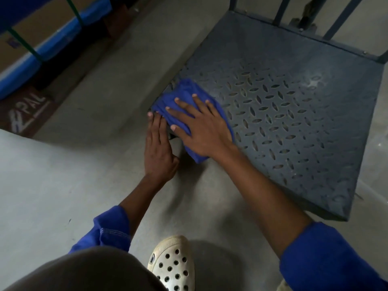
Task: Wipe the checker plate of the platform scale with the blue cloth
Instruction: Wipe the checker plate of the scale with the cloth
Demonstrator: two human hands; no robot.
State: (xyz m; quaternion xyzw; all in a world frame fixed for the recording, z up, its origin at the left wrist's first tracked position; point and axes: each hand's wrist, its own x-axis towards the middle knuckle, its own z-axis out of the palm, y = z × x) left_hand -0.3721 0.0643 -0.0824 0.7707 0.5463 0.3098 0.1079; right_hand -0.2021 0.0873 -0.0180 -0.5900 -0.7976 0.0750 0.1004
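Observation:
The platform scale's grey checker plate lies low on the concrete floor, with raised diamond treads and dusty pale smears toward its far right. A crumpled blue cloth sits on the plate's near left corner. My right hand presses flat on top of the cloth, fingers spread. Beside it, my left hand rests with straight fingers against the plate's left edge, fingertips touching the cloth's side. Part of the cloth is hidden under my right palm.
Dark metal uprights rise at the back of the scale. A wooden pallet marked EPAL carries strapped cardboard boxes at the left. My foot in a white perforated clog stands on the floor below my hands.

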